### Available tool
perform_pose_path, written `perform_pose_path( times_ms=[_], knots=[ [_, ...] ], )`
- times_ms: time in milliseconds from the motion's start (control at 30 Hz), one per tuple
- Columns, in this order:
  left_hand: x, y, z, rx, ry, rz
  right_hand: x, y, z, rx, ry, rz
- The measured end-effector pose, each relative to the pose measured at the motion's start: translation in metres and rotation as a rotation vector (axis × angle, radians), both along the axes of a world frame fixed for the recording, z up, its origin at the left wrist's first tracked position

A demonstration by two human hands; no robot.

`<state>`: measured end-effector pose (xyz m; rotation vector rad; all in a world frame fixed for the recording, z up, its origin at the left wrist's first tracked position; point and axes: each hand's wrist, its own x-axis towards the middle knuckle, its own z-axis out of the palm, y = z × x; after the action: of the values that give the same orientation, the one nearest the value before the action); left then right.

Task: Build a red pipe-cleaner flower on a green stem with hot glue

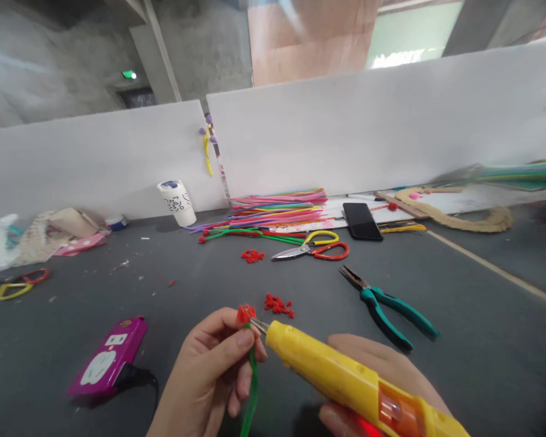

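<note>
Soft, muted light — pale glare streaks up top, smeared outer edges — faint shadows on the tabletop (200,276).

Black phone (362,221), white cup (182,210), green sign (128,74)

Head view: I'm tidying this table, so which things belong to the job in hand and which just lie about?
In the job:
yellow plastic glue gun, in the right hand
red-tipped green fuzzy stem, in the left hand
small red fuzzy pieces, probably

Likely just lying about:
black rectangular phone
white cylindrical container
</note>
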<state>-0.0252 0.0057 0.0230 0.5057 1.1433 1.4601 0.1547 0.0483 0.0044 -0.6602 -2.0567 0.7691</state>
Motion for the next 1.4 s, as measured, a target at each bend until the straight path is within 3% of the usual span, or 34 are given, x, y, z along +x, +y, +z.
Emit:
perform_pose_path(
  times_ms=[167,500,1400],
  knots=[
    [0.000,-0.002,0.000,0.005,-0.052,0.000,0.000,0.003,0.003,0.195,-0.114,0.014],
    [0.000,0.001,0.000,-0.006,-0.092,-0.005,0.007,0.005,-0.007,0.176,-0.225,0.068],
    [0.001,0.001,0.001,0.012,-0.157,-0.028,0.007,0.008,-0.014,0.217,-0.199,0.085]
  ],
)
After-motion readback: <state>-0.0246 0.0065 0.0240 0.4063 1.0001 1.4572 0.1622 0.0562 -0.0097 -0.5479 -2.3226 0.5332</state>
